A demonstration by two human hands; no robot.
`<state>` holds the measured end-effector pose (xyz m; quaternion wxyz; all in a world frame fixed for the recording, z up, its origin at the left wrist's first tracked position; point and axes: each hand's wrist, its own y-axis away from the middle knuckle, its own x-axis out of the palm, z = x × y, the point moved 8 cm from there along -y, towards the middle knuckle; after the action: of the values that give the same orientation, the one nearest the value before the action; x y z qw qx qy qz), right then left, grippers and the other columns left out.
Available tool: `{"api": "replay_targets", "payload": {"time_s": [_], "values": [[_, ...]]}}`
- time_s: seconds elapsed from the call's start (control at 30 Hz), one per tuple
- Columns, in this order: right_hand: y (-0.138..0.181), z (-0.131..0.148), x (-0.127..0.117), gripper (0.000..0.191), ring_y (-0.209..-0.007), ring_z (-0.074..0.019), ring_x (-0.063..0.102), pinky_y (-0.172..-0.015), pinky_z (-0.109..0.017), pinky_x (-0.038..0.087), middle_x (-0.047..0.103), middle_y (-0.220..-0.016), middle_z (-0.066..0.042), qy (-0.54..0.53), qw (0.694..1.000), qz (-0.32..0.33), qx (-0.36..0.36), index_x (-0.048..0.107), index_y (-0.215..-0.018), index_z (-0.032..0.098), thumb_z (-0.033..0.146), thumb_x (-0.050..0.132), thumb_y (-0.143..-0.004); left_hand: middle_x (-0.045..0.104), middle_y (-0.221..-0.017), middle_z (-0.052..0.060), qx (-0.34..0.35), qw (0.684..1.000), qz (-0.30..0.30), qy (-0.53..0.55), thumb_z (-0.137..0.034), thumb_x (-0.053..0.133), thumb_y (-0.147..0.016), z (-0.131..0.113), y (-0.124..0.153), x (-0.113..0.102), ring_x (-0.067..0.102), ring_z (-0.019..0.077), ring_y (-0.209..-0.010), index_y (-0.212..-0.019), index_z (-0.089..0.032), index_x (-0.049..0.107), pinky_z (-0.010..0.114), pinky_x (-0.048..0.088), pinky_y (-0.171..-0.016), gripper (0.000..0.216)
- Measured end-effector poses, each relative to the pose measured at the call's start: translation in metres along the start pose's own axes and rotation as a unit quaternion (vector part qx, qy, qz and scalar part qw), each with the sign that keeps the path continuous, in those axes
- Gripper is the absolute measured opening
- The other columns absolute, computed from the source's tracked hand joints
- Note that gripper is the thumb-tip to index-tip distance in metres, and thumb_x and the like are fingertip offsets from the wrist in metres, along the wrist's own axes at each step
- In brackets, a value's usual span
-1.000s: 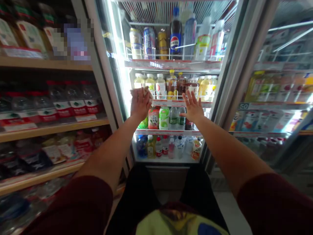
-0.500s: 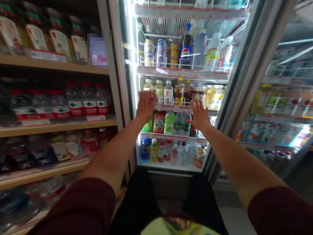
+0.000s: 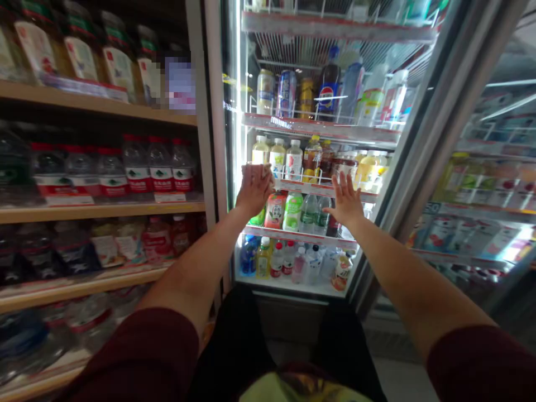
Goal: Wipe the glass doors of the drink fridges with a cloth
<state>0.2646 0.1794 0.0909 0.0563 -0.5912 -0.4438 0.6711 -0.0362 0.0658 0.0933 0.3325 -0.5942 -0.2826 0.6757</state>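
My left hand (image 3: 252,192) presses a pale, crumpled cloth (image 3: 268,174) flat against the glass door (image 3: 335,129) of a lit drinks fridge. The cloth shows above and beside my fingers; the rest lies under my palm. Toward the right side of the same glass, my right hand (image 3: 347,206) is spread with its fingers apart, holding nothing. It seems to rest on the pane. Behind the glass, bottles and cans stand in rows, among them a cola bottle (image 3: 329,84) and a green-labelled bottle (image 3: 292,211).
Wooden shelves (image 3: 100,211) of red-capped water bottles (image 3: 160,167) and other drinks run along the left. A metal door frame (image 3: 435,162) borders the glass on the right, with another drinks fridge (image 3: 477,184) beyond it. My legs (image 3: 238,340) are below, close to the fridge base.
My left hand and the cloth have slid slightly down the glass. My right hand keeps about the same place and spread. The view has shifted and tilted a little.
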Motion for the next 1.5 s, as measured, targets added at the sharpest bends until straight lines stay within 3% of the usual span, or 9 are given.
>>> {"api": "replay_targets", "payload": {"time_s": [0.17, 0.37, 0.47, 0.63, 0.73, 0.8, 1.0, 1.23, 1.5], "values": [[0.001, 0.002, 0.001, 0.12, -0.179, -0.0428, 0.001, -0.134, -0.082, 0.024, -0.002, -0.193, -0.018, -0.004, 1.0, -0.011, -0.006, -0.005, -0.186, 0.025, 0.055, 0.074, -0.101, 0.051, -0.179, 0.012, 0.068, 0.994, 0.091, -0.006, -0.038, 0.067, -0.106, -0.041, 0.082, 0.058, 0.032, 0.041, -0.173, -0.161, -0.024, 0.067, 0.066, 0.03, -0.143, 0.056], [-0.001, -0.001, 0.001, 0.119, -0.179, -0.0421, 0.002, -0.133, -0.084, 0.022, -0.002, -0.193, -0.018, -0.013, 1.0, -0.015, -0.006, -0.003, -0.186, 0.026, 0.059, 0.073, -0.1, 0.026, -0.189, 0.02, -0.013, 1.0, -0.02, -0.014, -0.038, 0.047, -0.115, 0.025, -0.004, -0.001, 0.008, 0.0428, -0.178, -0.175, -0.014, 0.047, 0.073, 0.017, -0.143, 0.064], [-0.001, -0.001, 0.001, 0.12, -0.179, -0.0417, -0.001, -0.133, -0.084, 0.021, -0.005, -0.193, -0.019, -0.018, 1.0, 0.001, -0.001, -0.004, -0.186, 0.024, 0.058, 0.074, -0.1, 0.025, -0.189, 0.021, -0.024, 0.999, -0.023, -0.006, -0.038, 0.044, -0.116, 0.022, -0.014, -0.004, 0.006, 0.0423, -0.178, -0.175, -0.012, 0.045, 0.071, 0.016, -0.144, 0.065], [0.001, 0.002, 0.0, 0.126, -0.179, -0.0431, -0.001, -0.134, -0.083, 0.02, -0.006, -0.192, -0.02, -0.023, 1.0, -0.014, -0.002, -0.001, -0.186, 0.023, 0.063, 0.077, -0.096, 0.042, -0.182, 0.02, 0.016, 0.992, 0.12, -0.028, -0.038, 0.06, -0.11, -0.049, 0.121, 0.083, 0.032, 0.047, -0.171, -0.165, -0.018, 0.062, 0.075, 0.034, -0.137, 0.059], [0.002, 0.004, 0.002, 0.125, -0.179, -0.0434, 0.001, -0.134, -0.082, 0.023, -0.003, -0.192, -0.02, -0.02, 1.0, -0.022, -0.007, -0.002, -0.186, 0.024, 0.062, 0.077, -0.096, 0.054, -0.174, 0.019, -0.015, 0.988, 0.144, -0.048, -0.035, 0.065, -0.106, -0.054, 0.17, 0.112, 0.049, 0.045, -0.163, -0.161, -0.02, 0.067, 0.066, 0.051, -0.13, 0.056], [0.002, 0.004, 0.004, 0.123, -0.179, -0.044, 0.004, -0.133, -0.083, 0.024, -0.002, -0.193, -0.02, -0.016, 1.0, -0.023, -0.009, -0.004, -0.186, 0.024, 0.063, 0.073, -0.098, 0.05, -0.176, 0.023, -0.025, 0.99, 0.126, -0.05, -0.032, 0.061, -0.108, -0.039, 0.147, 0.098, 0.044, 0.0448, -0.166, -0.164, -0.014, 0.063, 0.068, 0.046, -0.133, 0.059], [0.001, 0.002, 0.003, 0.126, -0.179, -0.0439, -0.001, -0.135, -0.082, 0.022, -0.007, -0.193, -0.019, 0.0, 1.0, -0.013, 0.001, -0.011, -0.185, 0.024, 0.061, 0.074, -0.099, 0.022, -0.189, 0.024, -0.06, 0.998, -0.027, 0.0, -0.034, 0.043, -0.116, 0.01, -0.004, -0.002, 0.012, 0.0404, -0.178, -0.176, -0.004, 0.041, 0.065, 0.015, -0.147, 0.067], [0.004, 0.001, -0.001, 0.131, -0.179, -0.0423, -0.003, -0.136, -0.08, 0.02, -0.01, -0.192, -0.018, 0.012, 0.999, 0.018, -0.024, -0.005, -0.186, 0.025, 0.05, 0.085, -0.094, 0.039, -0.184, 0.021, -0.002, 0.999, 0.031, 0.015, -0.033, 0.063, -0.108, -0.032, 0.012, 0.021, 0.026, 0.0439, -0.175, -0.166, -0.012, 0.059, 0.073, 0.027, -0.141, 0.061], [0.004, -0.003, 0.004, 0.14, -0.178, -0.0436, -0.006, -0.136, -0.08, 0.021, -0.015, -0.191, -0.017, 0.022, 0.998, 0.037, -0.035, -0.01, -0.185, 0.026, 0.044, 0.091, -0.089, 0.024, -0.19, 0.02, -0.028, 0.998, -0.061, 0.005, -0.035, 0.048, -0.116, -0.025, -0.082, -0.031, 0.016, 0.039, -0.178, -0.174, -0.009, 0.045, 0.069, 0.023, -0.142, 0.064]]}}
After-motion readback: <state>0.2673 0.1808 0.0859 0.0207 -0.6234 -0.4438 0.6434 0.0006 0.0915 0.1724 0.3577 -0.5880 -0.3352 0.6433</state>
